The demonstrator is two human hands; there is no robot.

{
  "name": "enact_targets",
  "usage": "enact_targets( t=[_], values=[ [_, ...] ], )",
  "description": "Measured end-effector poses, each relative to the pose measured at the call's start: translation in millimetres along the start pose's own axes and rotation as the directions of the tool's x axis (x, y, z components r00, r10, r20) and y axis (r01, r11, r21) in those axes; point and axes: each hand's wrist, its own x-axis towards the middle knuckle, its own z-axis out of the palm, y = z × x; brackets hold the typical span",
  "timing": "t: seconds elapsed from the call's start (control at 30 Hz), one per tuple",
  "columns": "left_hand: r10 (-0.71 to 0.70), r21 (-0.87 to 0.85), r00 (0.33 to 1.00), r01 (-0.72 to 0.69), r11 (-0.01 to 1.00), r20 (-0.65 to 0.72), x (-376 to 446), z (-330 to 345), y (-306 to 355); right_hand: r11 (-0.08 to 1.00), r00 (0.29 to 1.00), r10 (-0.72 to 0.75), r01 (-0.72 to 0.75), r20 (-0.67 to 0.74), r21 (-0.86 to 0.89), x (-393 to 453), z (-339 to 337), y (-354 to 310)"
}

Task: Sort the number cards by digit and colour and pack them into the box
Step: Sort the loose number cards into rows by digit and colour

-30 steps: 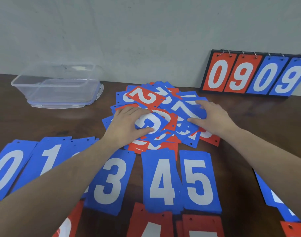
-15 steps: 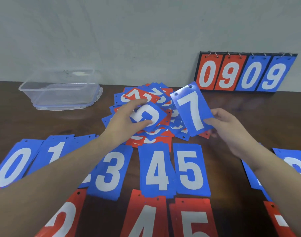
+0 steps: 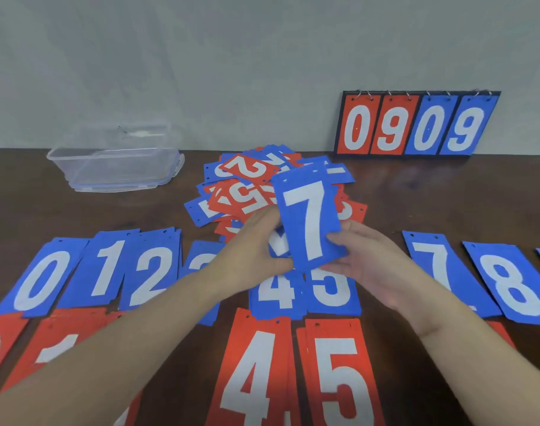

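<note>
Since sorting needs each face read, the right hand (image 3: 370,265) pinches a blue 7 (image 3: 310,216) upright by its lower edge, while the left hand (image 3: 256,250) grips a second blue card (image 3: 279,244) just behind. Beyond them lies the pile (image 3: 247,192); farther left, the box (image 3: 115,167).

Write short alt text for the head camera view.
Right hand holds up a blue 7 card; left hand grips another blue card behind it, above sorted rows and a mixed pile. Clear box sits back left.
</note>
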Motion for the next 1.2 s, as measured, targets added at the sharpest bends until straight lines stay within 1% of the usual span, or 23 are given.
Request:
enact_targets(
  t=[0.07, 0.13, 0.17, 0.23, 0.27, 0.3, 0.33, 0.37, 0.4, 0.43, 0.47, 0.53, 0.6, 0.7, 0.77, 0.87, 0.93, 1.0, 1.07, 1.13, 1.2],
  values=[
    [0.039, -0.040, 0.999, -0.040, 0.998, -0.024, -2, 7, 3, 0.999, 1.000, -0.019, 0.019, 0.001, -0.034, -7, 3, 5],
    [0.055, -0.055, 0.997, -0.059, 0.997, -0.062, -4, 13, 8, 0.997, 0.997, -0.063, 0.062, -0.038, -0.035, -12, 2, 10],
    [0.016, -0.082, 0.995, -0.024, 0.996, -0.097, -5, 14, 11, 0.997, 0.995, -0.079, 0.078, -0.058, -0.012, -15, -1, 11],
    [-0.151, -0.194, 0.974, 0.117, 0.974, -0.171, -5, 16, 18, 0.996, 0.992, -0.084, 0.088, -0.095, 0.032, -22, -6, 11],
    [-0.254, -0.274, 0.951, 0.200, 0.941, -0.178, -6, 17, 22, 0.996, 0.991, -0.079, 0.083, -0.112, 0.038, -25, -9, 12],
    [-0.349, -0.377, 0.926, 0.275, 0.885, -0.143, -5, 18, 26, 0.997, 0.990, -0.070, 0.075, -0.126, 0.037, -29, -13, 12],
    [-0.422, -0.498, 0.904, 0.335, 0.800, -0.069, -4, 19, 29, 0.997, 0.989, -0.058, 0.064, -0.135, 0.038, -33, -15, 13],
    [-0.469, -0.613, 0.883, 0.381, 0.692, 0.019, -2, 22, 32, 0.998, 0.989, -0.046, 0.052, -0.142, 0.039, -35, -18, 14],
    [-0.494, -0.685, 0.865, 0.415, 0.599, 0.092, -1, 25, 36, 0.998, 0.988, -0.034, 0.040, -0.149, 0.039, -38, -20, 15],
    [-0.504, -0.716, 0.855, 0.427, 0.552, 0.121, 0, 28, 39, 0.999, 0.986, -0.026, 0.032, -0.163, 0.035, -40, -23, 16],
    [-0.513, -0.724, 0.851, 0.424, 0.545, 0.112, 1, 30, 39, 0.999, 0.982, -0.029, 0.035, -0.184, 0.033, -41, -26, 16],
    [-0.527, -0.707, 0.847, 0.414, 0.574, 0.067, 3, 33, 38, 0.997, 0.967, -0.053, 0.064, -0.247, 0.036, -44, -39, 15],
    [-0.517, -0.669, 0.854, 0.416, 0.616, 0.056, 7, 32, 34, 0.992, 0.947, -0.079, 0.104, -0.310, 0.066, -49, -56, 11],
    [-0.505, -0.566, 0.858, 0.461, 0.683, 0.090, 15, 33, 31, 0.991, 0.911, -0.120, 0.136, -0.394, 0.014, -61, -86, 9],
    [-0.489, -0.453, 0.866, 0.480, 0.751, 0.108, 20, 36, 31, 0.988, 0.881, -0.147, 0.153, -0.449, -0.024, -73, -106, 10],
    [-0.470, -0.293, 0.878, 0.476, 0.829, 0.093, 29, 45, 26, 0.986, 0.846, -0.166, 0.147, -0.506, -0.077, -87, -133, 11],
    [-0.438, -0.156, 0.896, 0.444, 0.882, 0.074, 33, 52, 22, 0.983, 0.832, -0.177, 0.123, -0.526, -0.137, -96, -145, 10],
    [-0.382, 0.019, 0.921, 0.382, 0.924, 0.069, 36, 58, 21, 0.979, 0.801, -0.181, 0.092, -0.570, -0.182, -101, -154, 7],
    [-0.336, 0.244, 0.941, 0.320, 0.915, 0.027, 37, 63, 20, 0.972, 0.773, -0.174, 0.036, -0.610, -0.231, -103, -160, 2],
    [-0.291, 0.439, 0.955, 0.284, 0.853, -0.053, 37, 67, 19, 0.953, 0.757, -0.164, -0.043, -0.632, -0.299, -98, -169, -2],
    [-0.277, 0.498, 0.956, 0.285, 0.819, -0.092, 37, 68, 21, 0.913, 0.763, -0.175, -0.111, -0.622, -0.393, -91, -177, -5]
  ],
)
